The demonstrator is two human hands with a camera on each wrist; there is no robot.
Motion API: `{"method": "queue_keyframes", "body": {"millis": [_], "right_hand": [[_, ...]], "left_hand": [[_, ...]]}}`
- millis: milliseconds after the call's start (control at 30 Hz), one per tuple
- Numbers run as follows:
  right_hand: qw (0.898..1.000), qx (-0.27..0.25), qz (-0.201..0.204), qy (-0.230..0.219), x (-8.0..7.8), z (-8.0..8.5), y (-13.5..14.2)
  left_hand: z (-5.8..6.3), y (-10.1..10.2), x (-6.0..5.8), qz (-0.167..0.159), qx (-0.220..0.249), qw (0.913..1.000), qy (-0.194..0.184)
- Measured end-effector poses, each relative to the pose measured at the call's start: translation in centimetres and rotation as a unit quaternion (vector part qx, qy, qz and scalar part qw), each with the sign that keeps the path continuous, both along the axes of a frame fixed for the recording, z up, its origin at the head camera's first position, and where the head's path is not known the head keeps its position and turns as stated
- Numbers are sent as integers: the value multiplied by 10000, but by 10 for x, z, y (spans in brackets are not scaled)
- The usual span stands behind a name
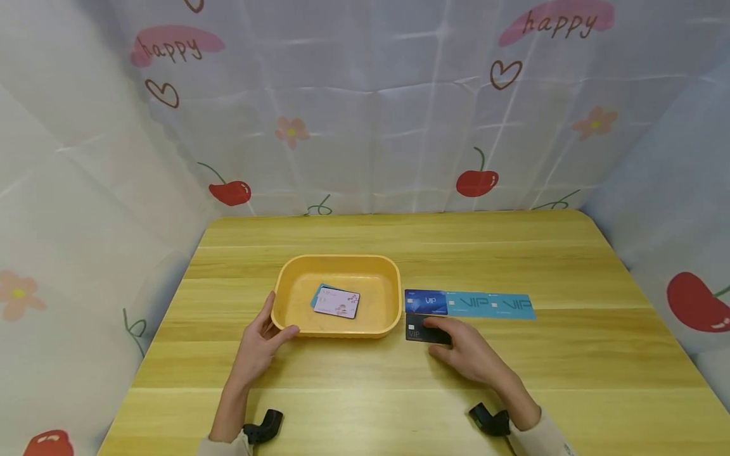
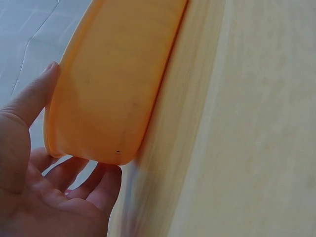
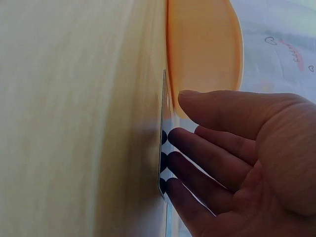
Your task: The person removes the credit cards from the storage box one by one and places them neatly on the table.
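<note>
My left hand (image 1: 256,351) grips the near left corner of a yellow plastic tub (image 1: 379,304), thumb at the rim and fingers round the end wall (image 2: 118,84). In the tub a pale pink VIP card (image 1: 338,303) lies over a blue card (image 1: 316,295). Right of the tub, my right hand (image 1: 470,349) touches a black VIP card (image 1: 415,333) on the table with its fingertips. The right wrist view shows the thumb (image 3: 217,111) apart from that card's face (image 3: 164,148). Above it lie a dark blue VIP card (image 1: 429,303) and two light blue ones (image 1: 470,305), side by side.
The wooden table (image 1: 353,392) carries the tub and cards. A patterned curtain (image 1: 365,126) stands behind and at both sides. Black wrist-worn devices sit at the left wrist (image 1: 265,427) and right wrist (image 1: 489,420).
</note>
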State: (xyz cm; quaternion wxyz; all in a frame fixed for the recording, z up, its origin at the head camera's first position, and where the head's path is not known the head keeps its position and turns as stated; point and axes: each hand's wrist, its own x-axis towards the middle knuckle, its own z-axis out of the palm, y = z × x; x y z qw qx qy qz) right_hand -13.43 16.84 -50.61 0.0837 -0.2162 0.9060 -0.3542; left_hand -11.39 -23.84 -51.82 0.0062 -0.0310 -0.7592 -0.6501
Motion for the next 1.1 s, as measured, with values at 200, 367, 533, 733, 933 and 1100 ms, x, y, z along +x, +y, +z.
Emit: {"method": "queue_keyframes", "body": {"millis": [200,367,533,733,933,1100], "right_hand": [[10000,-9,-42,-14,0,0,0],[9999,-97,-47,-22,-2,-1,0],[9997,-227,-41,83,-2,-1,1],[9991,-413,-73,78,-2,0,1],[9974,-709,-70,73,-1,1,1],[9956,-899,-198,-180,-1,4,-3]], "left_hand": [[1,1,1,12,7,10000,-28],[3,1,1,17,8,10000,-25],[2,1,1,1,-17,10000,-27],[1,0,1,13,-48,10000,-47],[0,1,0,12,-78,10000,-6],[2,1,1,13,-48,10000,-31]]}}
